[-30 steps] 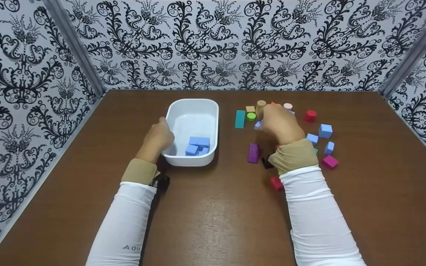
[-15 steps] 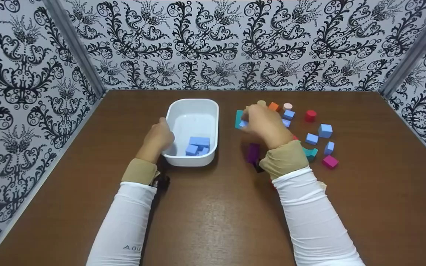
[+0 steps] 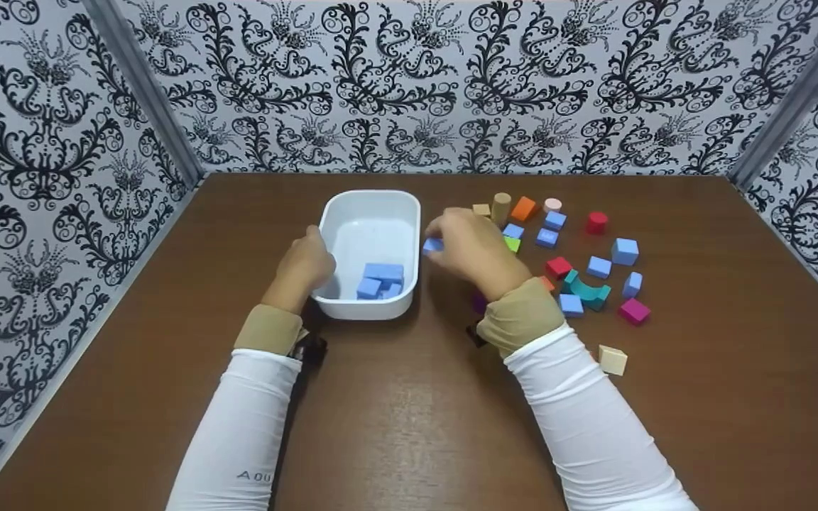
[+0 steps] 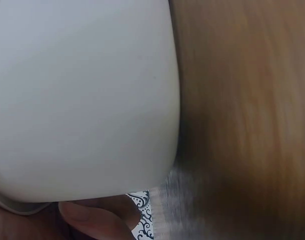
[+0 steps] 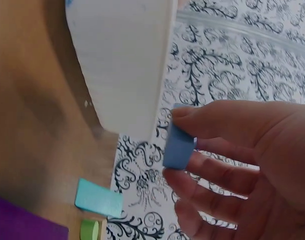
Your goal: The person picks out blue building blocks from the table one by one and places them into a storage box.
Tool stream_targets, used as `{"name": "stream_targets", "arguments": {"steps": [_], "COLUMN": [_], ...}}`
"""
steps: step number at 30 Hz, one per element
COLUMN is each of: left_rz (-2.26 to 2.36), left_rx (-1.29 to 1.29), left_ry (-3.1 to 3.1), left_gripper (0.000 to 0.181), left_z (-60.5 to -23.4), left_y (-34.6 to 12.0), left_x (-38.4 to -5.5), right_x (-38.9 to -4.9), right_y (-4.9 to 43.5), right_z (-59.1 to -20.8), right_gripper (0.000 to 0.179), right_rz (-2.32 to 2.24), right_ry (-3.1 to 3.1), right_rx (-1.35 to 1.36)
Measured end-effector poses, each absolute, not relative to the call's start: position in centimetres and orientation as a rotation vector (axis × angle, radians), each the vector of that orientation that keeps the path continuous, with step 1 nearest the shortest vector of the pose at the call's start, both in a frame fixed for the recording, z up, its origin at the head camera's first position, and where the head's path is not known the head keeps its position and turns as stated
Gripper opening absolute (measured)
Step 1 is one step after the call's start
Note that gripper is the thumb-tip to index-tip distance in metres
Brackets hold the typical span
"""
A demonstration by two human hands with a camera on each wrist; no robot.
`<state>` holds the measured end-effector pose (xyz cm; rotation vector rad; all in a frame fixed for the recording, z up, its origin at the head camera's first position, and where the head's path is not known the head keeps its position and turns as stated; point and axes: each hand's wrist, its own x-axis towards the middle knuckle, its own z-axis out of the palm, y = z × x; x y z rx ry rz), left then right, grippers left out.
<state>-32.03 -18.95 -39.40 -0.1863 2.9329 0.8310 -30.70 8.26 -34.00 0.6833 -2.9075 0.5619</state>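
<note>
A tub (image 3: 361, 311) is standing on the table (image 3: 395, 419) between the left hand (image 3: 304, 264) and the right hand (image 3: 476, 248); blocks (image 3: 383, 272) are lying in its near end, loose blocks (image 3: 559, 267) farther right.

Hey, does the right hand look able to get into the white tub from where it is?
Most likely yes: the right hand, pinching a blue block, is just beside the white tub, whose top is open; the left hand grips the opposite side.

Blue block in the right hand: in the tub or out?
Out: the head view shows the right hand pinching the blue block to the right of the tub.
</note>
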Motion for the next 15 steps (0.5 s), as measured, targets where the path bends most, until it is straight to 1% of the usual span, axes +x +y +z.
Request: {"name": "stream_targets", "arguments": {"steps": [15], "left_rz": [0.840], "left_rx": [-0.195], "left_ry": [2.921], "left_gripper": [0.063], "left_z": [-39.3], "left_y": [-18.9], "left_x": [-31.9], "right_x": [-29.3], "right_y": [4.9], "right_z": [-34.8], "right_gripper": [0.033], "right_rz": [0.610], "right_ry": [-2.761], "right_rx": [0.946]}}
